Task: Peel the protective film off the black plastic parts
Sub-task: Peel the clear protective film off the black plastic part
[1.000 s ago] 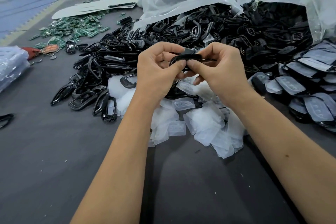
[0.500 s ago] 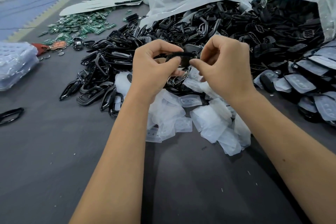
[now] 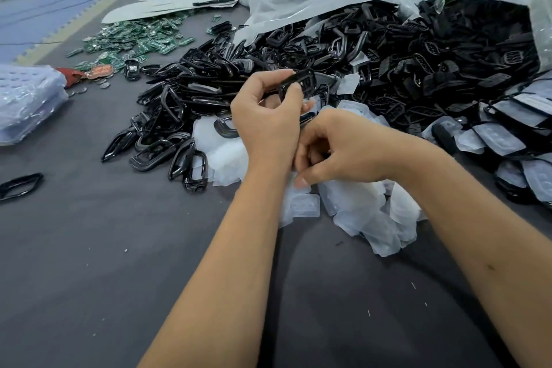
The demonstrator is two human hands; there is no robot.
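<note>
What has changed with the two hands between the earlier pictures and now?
The right hand let go of the black plastic part and dropped toward the pile of peeled films, fingers curled; whether it holds a film is unclear. The left hand still grips the part, raised. The piles stayed put.

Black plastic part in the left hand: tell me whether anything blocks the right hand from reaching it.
Nothing visible does. The left hand holds the black plastic part up above the pile, and the right hand sits lower, just beside the left wrist over the peeled films. Only open air lies between them.
</note>
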